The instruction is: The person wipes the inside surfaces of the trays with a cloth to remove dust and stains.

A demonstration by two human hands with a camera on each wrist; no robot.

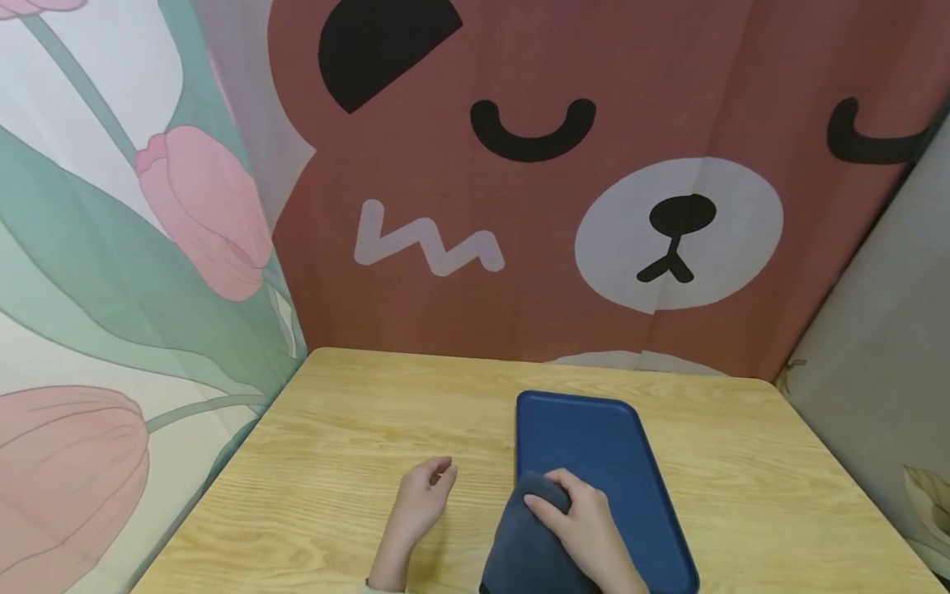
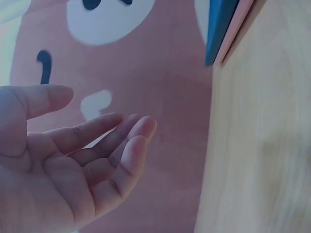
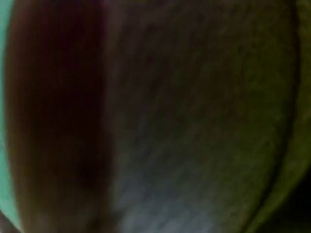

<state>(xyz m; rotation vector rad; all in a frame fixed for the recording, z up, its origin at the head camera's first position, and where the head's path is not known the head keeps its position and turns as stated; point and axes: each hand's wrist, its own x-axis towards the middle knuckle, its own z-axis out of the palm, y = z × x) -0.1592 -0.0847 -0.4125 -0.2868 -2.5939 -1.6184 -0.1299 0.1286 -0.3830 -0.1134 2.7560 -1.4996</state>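
Note:
My right hand [image 1: 590, 528] grips the top of a dark grey-blue cloth item [image 1: 530, 540], thumb on the near side and fingers over the far side. The item has a rounded upper end and widens downward, its lower part cut off by the frame's bottom edge. In the right wrist view its fabric [image 3: 194, 121] fills most of the picture, dark and blurred. It overlaps the near left part of a blue tray [image 1: 594, 437] in the head view. My left hand [image 1: 423, 499] hovers left of the tray, holding nothing, its fingers [image 2: 131, 155] loosely bent.
The tray lies lengthwise on a light wooden table [image 1: 356, 429]. Behind the table hangs a brown cloth [image 1: 416, 313] with a bear face. A tulip-patterned curtain [image 1: 200, 206] borders the left side, and a pale curtain [image 1: 883, 330] the right.

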